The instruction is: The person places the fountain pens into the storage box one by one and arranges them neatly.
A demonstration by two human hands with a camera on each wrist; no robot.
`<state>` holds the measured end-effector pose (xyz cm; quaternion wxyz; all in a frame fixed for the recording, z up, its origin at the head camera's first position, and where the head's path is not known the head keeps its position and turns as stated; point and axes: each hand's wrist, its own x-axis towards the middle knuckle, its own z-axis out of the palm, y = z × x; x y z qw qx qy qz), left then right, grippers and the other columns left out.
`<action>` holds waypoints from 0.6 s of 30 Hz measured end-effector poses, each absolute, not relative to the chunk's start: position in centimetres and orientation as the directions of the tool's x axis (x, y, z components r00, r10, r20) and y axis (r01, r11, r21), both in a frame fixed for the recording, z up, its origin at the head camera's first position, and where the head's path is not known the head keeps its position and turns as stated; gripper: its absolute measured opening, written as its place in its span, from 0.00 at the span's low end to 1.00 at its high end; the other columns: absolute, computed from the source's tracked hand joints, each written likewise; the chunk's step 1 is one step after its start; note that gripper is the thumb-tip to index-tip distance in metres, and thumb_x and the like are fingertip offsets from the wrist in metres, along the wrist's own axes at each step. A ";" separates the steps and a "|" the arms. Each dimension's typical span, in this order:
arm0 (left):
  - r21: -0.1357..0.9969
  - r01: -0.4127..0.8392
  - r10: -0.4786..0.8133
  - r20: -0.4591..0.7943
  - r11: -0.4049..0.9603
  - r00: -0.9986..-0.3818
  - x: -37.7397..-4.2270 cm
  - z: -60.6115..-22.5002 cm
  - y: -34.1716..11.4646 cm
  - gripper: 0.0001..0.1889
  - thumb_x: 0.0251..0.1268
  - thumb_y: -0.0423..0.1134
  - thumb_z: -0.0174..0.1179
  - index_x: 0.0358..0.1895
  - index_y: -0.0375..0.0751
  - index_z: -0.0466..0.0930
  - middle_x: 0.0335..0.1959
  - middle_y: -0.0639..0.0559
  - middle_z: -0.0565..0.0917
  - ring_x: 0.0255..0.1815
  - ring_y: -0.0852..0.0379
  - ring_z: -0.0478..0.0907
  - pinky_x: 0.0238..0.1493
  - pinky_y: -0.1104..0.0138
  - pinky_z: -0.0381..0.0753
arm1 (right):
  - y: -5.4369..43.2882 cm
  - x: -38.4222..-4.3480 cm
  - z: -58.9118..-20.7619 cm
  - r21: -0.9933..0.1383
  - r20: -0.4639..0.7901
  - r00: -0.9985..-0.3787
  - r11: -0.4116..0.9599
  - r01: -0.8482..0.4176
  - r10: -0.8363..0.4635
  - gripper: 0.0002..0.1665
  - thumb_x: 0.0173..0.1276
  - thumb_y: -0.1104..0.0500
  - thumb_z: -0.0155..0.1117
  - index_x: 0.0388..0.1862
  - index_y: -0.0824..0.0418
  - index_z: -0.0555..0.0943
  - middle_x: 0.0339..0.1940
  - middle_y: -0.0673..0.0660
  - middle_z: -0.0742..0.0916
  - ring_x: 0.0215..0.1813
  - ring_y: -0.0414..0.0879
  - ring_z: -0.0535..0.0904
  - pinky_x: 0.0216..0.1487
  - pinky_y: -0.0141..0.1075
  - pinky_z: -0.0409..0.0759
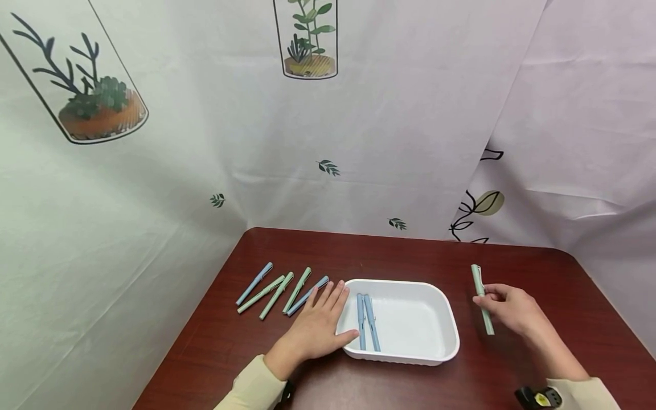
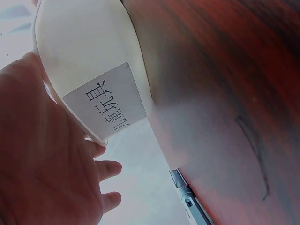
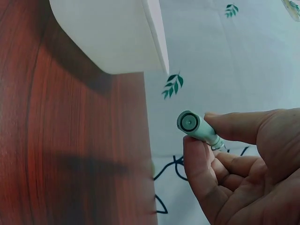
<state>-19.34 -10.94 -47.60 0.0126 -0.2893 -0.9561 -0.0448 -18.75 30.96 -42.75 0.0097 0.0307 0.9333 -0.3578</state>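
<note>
A white plastic tray (image 1: 417,319) stands in the middle of the table, with two blue pens (image 1: 371,324) side by side at its left end. My left hand (image 1: 320,327) rests on the tray's left rim, fingers spread and straight, thumb over the near corner. To the right of the tray, my right hand (image 1: 515,307) pinches a light green pen (image 1: 478,282) between thumb and fingers. In the right wrist view the round end of that green pen (image 3: 190,122) points toward the camera, above the table.
Left of the tray, several blue and green pens (image 1: 277,293) lie loosely on the dark red table (image 1: 205,347). The tray's left outer wall bears a label (image 2: 107,104) with printed characters. A patterned white cloth (image 1: 359,125) hangs behind the table.
</note>
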 end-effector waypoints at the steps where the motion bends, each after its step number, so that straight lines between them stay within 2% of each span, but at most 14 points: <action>1: 0.077 0.555 0.552 0.050 0.829 -0.832 -19.4 -47.6 -10.9 0.48 0.71 0.72 0.44 0.83 0.42 0.48 0.84 0.46 0.50 0.83 0.44 0.48 0.79 0.43 0.48 | 30.8 -18.7 -42.8 -0.663 -0.038 -0.998 0.746 0.063 0.050 0.32 0.68 0.52 0.70 0.57 0.78 0.77 0.33 0.54 0.81 0.31 0.43 0.81 0.30 0.34 0.81; 5: 0.073 0.556 0.553 0.054 0.828 -0.831 -19.4 -47.7 -11.0 0.48 0.71 0.72 0.45 0.82 0.42 0.48 0.83 0.46 0.50 0.83 0.44 0.48 0.78 0.42 0.48 | 30.1 -18.6 -42.8 -0.653 -0.035 -0.998 0.755 0.062 0.052 0.30 0.68 0.51 0.71 0.56 0.75 0.78 0.33 0.54 0.81 0.31 0.43 0.80 0.30 0.34 0.79; 18: 0.083 0.553 0.550 0.054 0.829 -0.833 -19.3 -47.8 -11.0 0.48 0.71 0.72 0.44 0.82 0.42 0.48 0.84 0.47 0.50 0.83 0.44 0.47 0.78 0.42 0.47 | 27.8 -18.1 -42.8 -0.701 -0.056 -0.998 0.710 0.062 0.032 0.31 0.67 0.55 0.71 0.58 0.78 0.77 0.32 0.55 0.80 0.31 0.45 0.82 0.30 0.35 0.83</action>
